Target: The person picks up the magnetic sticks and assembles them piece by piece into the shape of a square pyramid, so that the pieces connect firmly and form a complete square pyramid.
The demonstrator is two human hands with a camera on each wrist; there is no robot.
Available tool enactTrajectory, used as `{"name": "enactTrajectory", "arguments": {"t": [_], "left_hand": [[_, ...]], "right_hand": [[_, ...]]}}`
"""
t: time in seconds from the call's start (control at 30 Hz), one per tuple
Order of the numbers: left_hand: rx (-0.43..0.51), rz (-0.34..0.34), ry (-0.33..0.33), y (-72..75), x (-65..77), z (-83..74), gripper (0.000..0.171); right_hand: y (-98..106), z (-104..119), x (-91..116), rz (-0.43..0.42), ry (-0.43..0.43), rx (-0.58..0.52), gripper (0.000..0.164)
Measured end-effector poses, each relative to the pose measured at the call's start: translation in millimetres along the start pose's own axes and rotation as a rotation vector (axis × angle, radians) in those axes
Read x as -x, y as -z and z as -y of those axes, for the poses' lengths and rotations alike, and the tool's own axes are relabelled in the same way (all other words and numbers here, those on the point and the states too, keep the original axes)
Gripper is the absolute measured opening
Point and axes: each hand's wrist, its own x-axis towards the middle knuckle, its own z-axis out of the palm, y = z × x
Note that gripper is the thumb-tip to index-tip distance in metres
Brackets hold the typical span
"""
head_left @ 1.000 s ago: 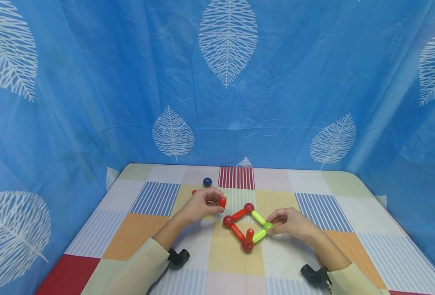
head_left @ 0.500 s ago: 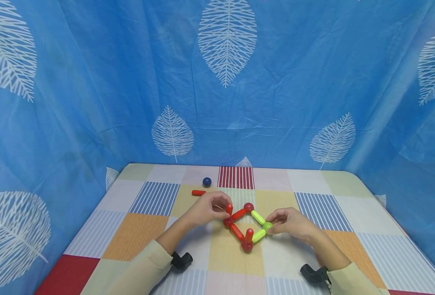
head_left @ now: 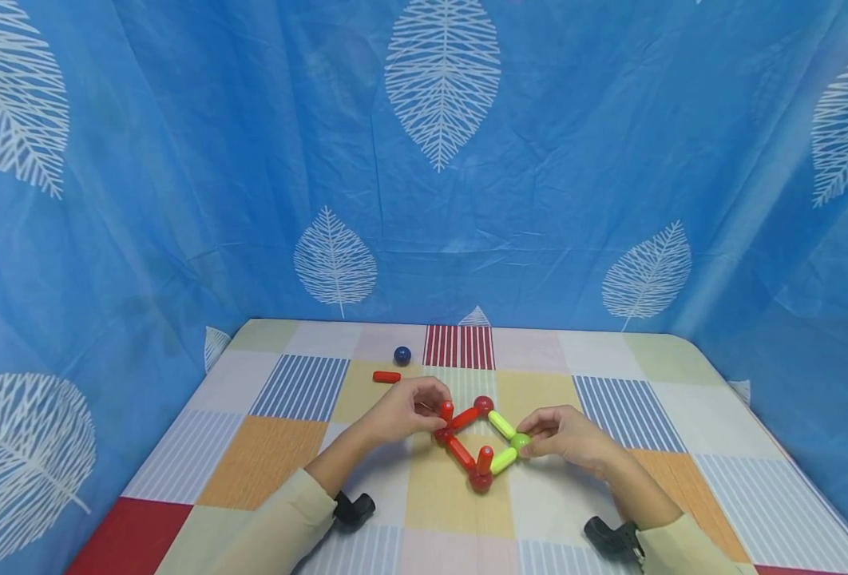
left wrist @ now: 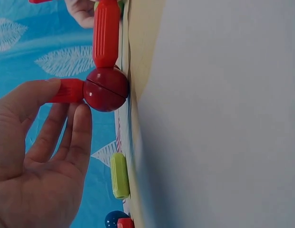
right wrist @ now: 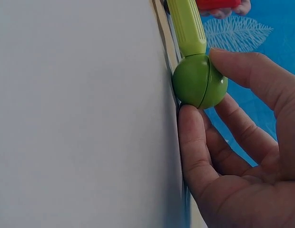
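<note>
Four-sided on the table, a frame of balls and rods lies between the hands. My left hand (head_left: 406,411) pinches a red rod (left wrist: 70,90) that stands on the frame's left red ball (left wrist: 106,90), touching it. My right hand (head_left: 571,435) holds the green ball (right wrist: 200,81) at the right corner between thumb and fingers. Red rods (head_left: 460,453) form the left sides, yellow-green rods (head_left: 501,425) the right ones. Another red rod (head_left: 485,459) rises from the near red ball (head_left: 480,481). A red ball (head_left: 484,406) marks the far corner.
Beyond the left hand lie a dark blue ball (head_left: 402,355) and a loose red rod (head_left: 386,377). The left wrist view also shows a loose yellow-green rod (left wrist: 120,175). A blue leaf-print curtain (head_left: 539,200) borders the patchwork-covered table (head_left: 460,551).
My left hand has moved right with its red rod and set it upright on the left red ball. The loose red rod came into fuller view. My right hand has stayed at the green ball.
</note>
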Motion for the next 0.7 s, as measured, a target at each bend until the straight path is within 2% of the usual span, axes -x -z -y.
{"name": "enactTrajectory", "arguments": {"t": [0.43, 0.6, 0.7], "left_hand": [[0.022, 0.04, -0.029, 4.4, 0.0, 2.1, 0.026], [-0.075, 0.087, 0.021, 4.9, 0.0, 3.7, 0.032], [-0.145, 0.122, 0.06, 4.7, 1.7, 4.6, 0.029]], "right_hand": [[-0.4, 2.3, 0.1, -0.007, 0.005, 0.009, 0.036], [1.7, 3.7, -0.9, -0.005, 0.007, 0.07, 0.036], [3.9, 4.4, -3.2, -0.018, 0.024, 0.12, 0.035]]}}
